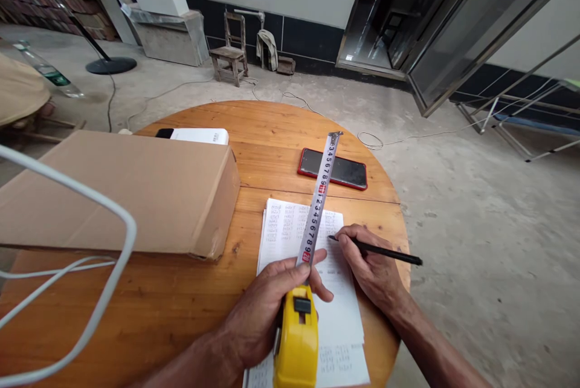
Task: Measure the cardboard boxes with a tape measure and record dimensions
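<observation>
Round wooden table [267, 170], concrete floor [475, 231], left hand [265, 306] gripping tape measure [298, 339], right hand [374, 270] pinching pen [389, 251]

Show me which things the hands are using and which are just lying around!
Seemingly in use:
- yellow tape measure, in the left hand
- black pen, in the right hand
- written-on paper

Seemingly just lying around:
- phone
- cardboard box
- wooden chair

A cardboard box [176, 200] partly hides a white object [202, 135], perhaps a device, while a wooden chair [229, 53] stands beyond.
</observation>
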`<move>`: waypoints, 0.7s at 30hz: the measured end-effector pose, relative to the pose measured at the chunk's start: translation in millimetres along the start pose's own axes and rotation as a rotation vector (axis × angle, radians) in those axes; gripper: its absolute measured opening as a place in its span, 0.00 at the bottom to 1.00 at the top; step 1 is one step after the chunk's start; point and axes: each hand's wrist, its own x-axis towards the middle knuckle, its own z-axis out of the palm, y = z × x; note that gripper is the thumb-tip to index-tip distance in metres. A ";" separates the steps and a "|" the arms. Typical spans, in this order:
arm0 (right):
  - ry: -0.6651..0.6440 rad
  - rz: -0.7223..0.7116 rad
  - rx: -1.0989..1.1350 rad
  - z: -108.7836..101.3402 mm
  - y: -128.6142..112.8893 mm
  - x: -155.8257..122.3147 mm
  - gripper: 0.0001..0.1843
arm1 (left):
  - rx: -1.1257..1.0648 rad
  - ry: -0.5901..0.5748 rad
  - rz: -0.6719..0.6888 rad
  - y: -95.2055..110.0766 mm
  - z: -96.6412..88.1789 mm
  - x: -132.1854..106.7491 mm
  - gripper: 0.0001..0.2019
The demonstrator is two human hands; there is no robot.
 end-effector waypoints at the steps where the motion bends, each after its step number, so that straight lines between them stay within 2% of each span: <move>1: 0.001 0.001 -0.001 0.1 -0.1 0.2 0.07 | -0.001 -0.003 0.000 0.3 0.2 0.0 0.15; 11: -0.002 -0.001 -0.032 1.6 0.8 0.5 0.08 | -0.017 -0.006 -0.009 0.2 -0.2 1.0 0.16; 21: 0.073 0.121 -0.018 0.1 4.9 -5.2 0.08 | -0.020 -0.014 -0.024 -1.1 -1.5 1.3 0.15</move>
